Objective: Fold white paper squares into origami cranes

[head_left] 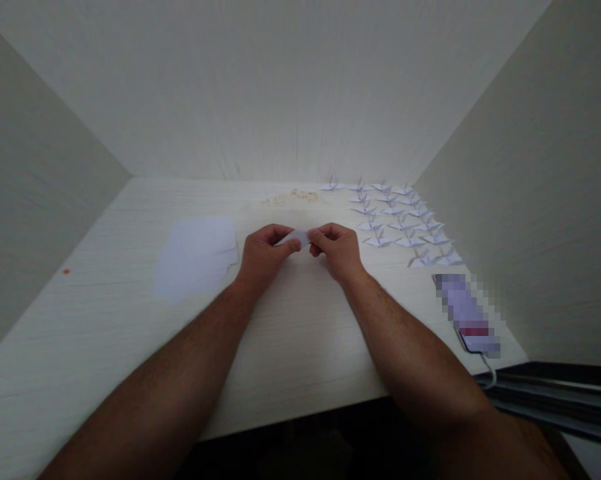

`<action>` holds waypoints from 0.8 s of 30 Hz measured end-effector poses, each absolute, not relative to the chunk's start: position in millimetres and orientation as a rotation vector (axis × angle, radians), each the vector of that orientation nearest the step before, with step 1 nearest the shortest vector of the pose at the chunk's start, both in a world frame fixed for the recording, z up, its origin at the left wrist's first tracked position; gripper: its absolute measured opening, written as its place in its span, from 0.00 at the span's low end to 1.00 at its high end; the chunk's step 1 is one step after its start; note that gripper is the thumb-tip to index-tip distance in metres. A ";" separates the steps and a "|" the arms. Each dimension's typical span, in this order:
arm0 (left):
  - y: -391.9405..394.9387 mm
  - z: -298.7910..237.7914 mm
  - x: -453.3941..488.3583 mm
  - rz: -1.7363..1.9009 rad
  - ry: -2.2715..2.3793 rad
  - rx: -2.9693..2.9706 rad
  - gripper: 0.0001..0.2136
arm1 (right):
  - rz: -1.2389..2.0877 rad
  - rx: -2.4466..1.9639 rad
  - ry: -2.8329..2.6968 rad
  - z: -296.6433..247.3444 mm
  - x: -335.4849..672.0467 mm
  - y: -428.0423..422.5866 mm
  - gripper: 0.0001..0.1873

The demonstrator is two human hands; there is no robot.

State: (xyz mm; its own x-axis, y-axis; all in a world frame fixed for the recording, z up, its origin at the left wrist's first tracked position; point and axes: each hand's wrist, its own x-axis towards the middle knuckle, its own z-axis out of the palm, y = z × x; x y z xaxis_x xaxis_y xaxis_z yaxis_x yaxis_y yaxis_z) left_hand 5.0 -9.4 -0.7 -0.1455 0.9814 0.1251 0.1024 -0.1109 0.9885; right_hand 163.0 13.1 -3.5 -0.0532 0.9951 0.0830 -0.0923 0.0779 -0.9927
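Observation:
A small folded piece of white paper (295,237) is held between both hands above the middle of the table. My left hand (269,248) pinches its left part between thumb and fingers. On the other side, the thumb and fingertips of my right hand (334,245) are closed on its right end. Much of the paper is covered by the fingers, so its exact folded form cannot be made out. To the right of my right hand stand several folded white paper cranes (379,240), set out in rows.
Left of my hands lies a stack of white paper sheets (198,250). A phone (465,313), blurred out and joined to a white cable (489,370), rests near the table's right edge. Walls (290,93) enclose the light table (300,347) at the back and both sides.

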 end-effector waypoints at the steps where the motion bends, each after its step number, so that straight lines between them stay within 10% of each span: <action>1: -8.9 -1.6 5.0 1.378 1.334 1.283 0.11 | 1.236 -1.057 -1.230 -3.9 162.9 13.0 0.13; 24: -5.2 -3.0 5.2 1.389 1.136 1.079 0.14 | 1.254 -1.108 -1.243 -7.6 163.0 13.1 0.13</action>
State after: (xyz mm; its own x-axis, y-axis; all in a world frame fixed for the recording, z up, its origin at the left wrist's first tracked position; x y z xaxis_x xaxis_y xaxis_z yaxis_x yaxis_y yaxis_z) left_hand 5.2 -5.2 -3.0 -0.1010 0.9940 0.0426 -0.1558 -0.0581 0.9861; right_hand 163.0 13.1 -7.6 -0.0698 0.9967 0.0426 -0.0515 0.0390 -0.9979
